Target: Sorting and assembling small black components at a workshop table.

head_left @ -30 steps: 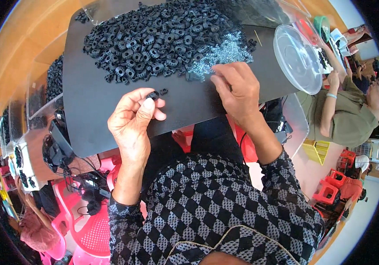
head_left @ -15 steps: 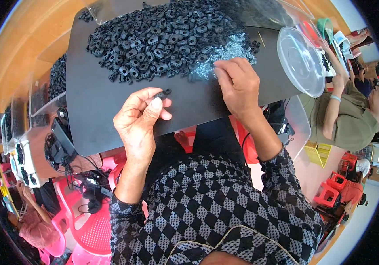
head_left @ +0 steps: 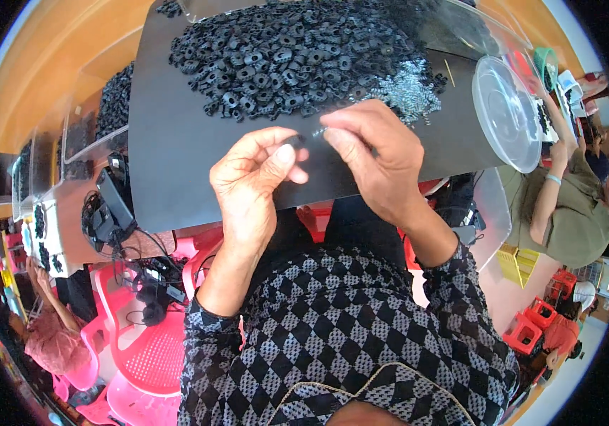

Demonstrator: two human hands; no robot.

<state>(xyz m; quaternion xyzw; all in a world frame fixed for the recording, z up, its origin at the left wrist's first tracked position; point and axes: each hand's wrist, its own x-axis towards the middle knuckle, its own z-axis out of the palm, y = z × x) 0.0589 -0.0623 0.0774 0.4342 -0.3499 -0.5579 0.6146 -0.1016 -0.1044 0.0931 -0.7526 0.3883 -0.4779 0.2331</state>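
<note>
Between thumb and fingers, my left hand [head_left: 254, 167] pinches a small black plastic part [head_left: 294, 141]. Just to its right, my right hand [head_left: 379, 153] is closed on a tiny metal spring [head_left: 320, 132], whose end sticks out toward the black part. A narrow gap seems to separate the two pieces. Beyond my hands, a big heap of similar black plastic parts [head_left: 269, 64] covers the far side of the dark tabletop [head_left: 176, 153]. At the heap's right edge lies a pile of small silvery springs [head_left: 407, 92].
A clear round plastic lid [head_left: 507, 117] lies at the table's right edge, near a thin stick [head_left: 449, 72]. Clear bins of black parts [head_left: 114, 103] stand at the left. Pink chairs [head_left: 148, 355] are lower left. A co-worker in olive [head_left: 574, 206] sits at right.
My right hand has left the spring pile and come left toward my left hand, with a spring now showing at its fingertips. The whole view has shifted slightly.
</note>
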